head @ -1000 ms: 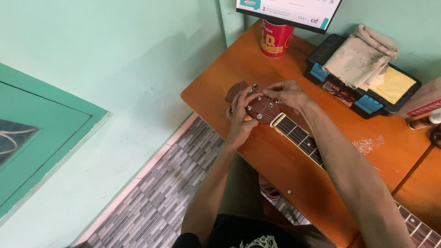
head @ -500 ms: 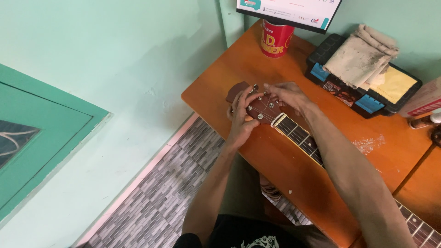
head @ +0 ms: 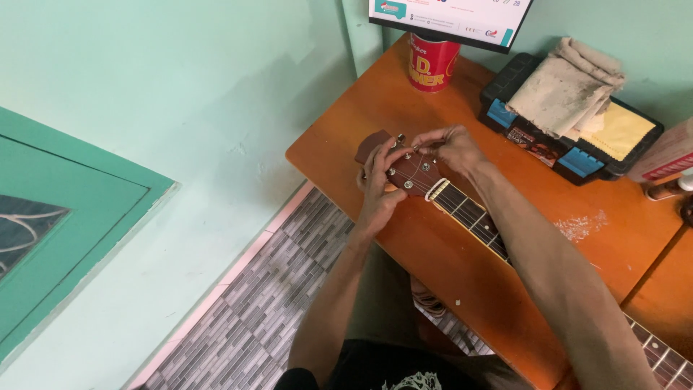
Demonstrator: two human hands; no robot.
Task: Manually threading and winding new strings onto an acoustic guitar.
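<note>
Pinching at the far edge of the headstock [head: 413, 173], the right hand [head: 449, 146] had its fingertips drawn narrow around a peg or a string end; which of the two was too small to tell. The left hand [head: 379, 189] was curled round the headstock's near-left side, fingers closed on the wood and thumb up beside the metal posts, holding it steady.

Judging from that, the work in hand was fine fiddling at the tuning posts, with one hand bracing and the other doing the delicate part. Any next move there would call for a light fingertip grip and a headstock kept still against the table [head: 346, 123], since the posts sat close together.

The guitar lay flat on the orange table, its headstock towards the far left, near the table's left edge. Its neck [head: 469, 215] ran right and nearer, passing under the right forearm. The headstock was reddish-brown with silver posts and a pale nut; the fretboard was dark with thin frets.

Farther off stood a red can [head: 432, 63]. To the right, a black case [head: 577, 155] lay with a cloth [head: 567, 87] on it. Pale flecks [head: 581, 225] dotted the table near the neck.
</note>
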